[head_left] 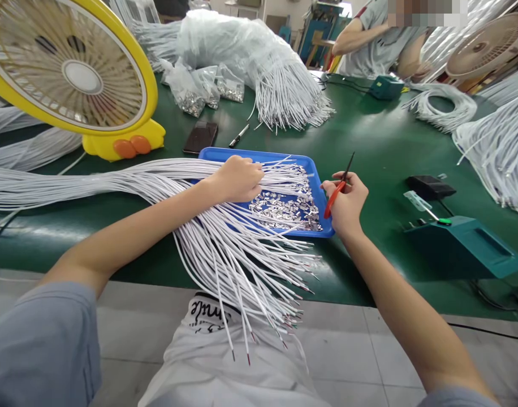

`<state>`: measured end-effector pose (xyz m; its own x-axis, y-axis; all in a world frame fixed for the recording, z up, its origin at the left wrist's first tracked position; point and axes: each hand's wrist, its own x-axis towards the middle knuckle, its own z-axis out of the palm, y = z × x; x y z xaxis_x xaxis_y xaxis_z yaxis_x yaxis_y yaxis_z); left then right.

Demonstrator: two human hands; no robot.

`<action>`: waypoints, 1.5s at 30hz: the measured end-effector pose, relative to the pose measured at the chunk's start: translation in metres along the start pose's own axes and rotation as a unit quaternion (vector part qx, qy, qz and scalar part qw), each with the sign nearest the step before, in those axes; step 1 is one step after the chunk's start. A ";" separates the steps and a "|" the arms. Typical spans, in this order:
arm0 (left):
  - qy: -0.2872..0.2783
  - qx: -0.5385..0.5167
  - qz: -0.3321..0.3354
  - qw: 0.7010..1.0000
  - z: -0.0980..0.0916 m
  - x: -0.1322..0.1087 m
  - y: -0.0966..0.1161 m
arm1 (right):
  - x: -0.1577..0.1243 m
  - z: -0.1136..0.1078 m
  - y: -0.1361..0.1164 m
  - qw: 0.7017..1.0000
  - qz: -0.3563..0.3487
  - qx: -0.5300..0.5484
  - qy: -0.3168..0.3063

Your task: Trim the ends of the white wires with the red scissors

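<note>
My left hand (238, 177) is closed, knuckles up, on a bundle of thin white cables (169, 181) that runs in from the left and fans out over the blue tray (284, 157). Small silver metal terminals (286, 206) lie heaped in the tray. My right hand (347, 200) is closed on red-handled scissors (337, 186), blades pointing up, just right of the tray. More white cables with stripped ends (250, 271) hang over the table's front edge toward my lap.
A yellow fan (72, 73) stands at the back left; a phone (200, 137) and pen (239, 135) lie behind the tray. Bagged cable bundles (263, 62) lie at the back. A teal machine (462, 246) sits right. Another person (378, 39) works across the green table (369, 147).
</note>
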<state>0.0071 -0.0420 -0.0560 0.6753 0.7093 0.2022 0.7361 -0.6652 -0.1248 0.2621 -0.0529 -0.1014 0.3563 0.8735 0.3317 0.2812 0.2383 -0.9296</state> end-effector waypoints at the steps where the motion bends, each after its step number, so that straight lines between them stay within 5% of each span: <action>1: 0.023 -0.055 -0.002 0.998 -0.001 0.000 0.001 | 0.000 0.000 0.000 1.000 -0.003 0.001 0.000; 4: 0.060 -0.279 0.020 0.958 -0.005 0.000 0.011 | 0.000 0.000 0.002 1.000 -0.008 0.005 0.001; 7: 0.027 -0.461 0.071 0.884 -0.015 -0.005 0.029 | -0.002 0.001 0.000 1.000 -0.008 0.018 -0.006; 11: -0.017 -0.579 0.115 0.807 -0.022 -0.012 0.051 | -0.010 0.003 -0.011 0.997 -0.011 0.055 -0.050; 14: -0.025 -0.628 0.082 0.773 -0.017 -0.013 0.056 | -0.021 0.005 -0.021 0.992 0.001 0.081 -0.100; 17: 0.018 -0.630 0.031 0.775 -0.008 -0.009 0.054 | -0.032 0.004 -0.031 0.982 0.008 0.097 -0.159; 21: 0.104 -0.569 -0.005 0.816 0.001 -0.005 0.053 | -0.045 0.003 -0.037 0.970 -0.023 0.121 -0.209; 45: 0.123 -0.569 -0.056 0.811 0.004 -0.005 0.057 | -0.055 0.003 -0.046 0.974 -0.079 0.089 -0.195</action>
<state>0.0459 -0.0825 -0.0679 0.4741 0.8054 0.3556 0.1781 -0.4833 0.8572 0.2269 -0.1104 -0.0773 -0.0542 0.9068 0.4181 0.1346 0.4215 -0.8968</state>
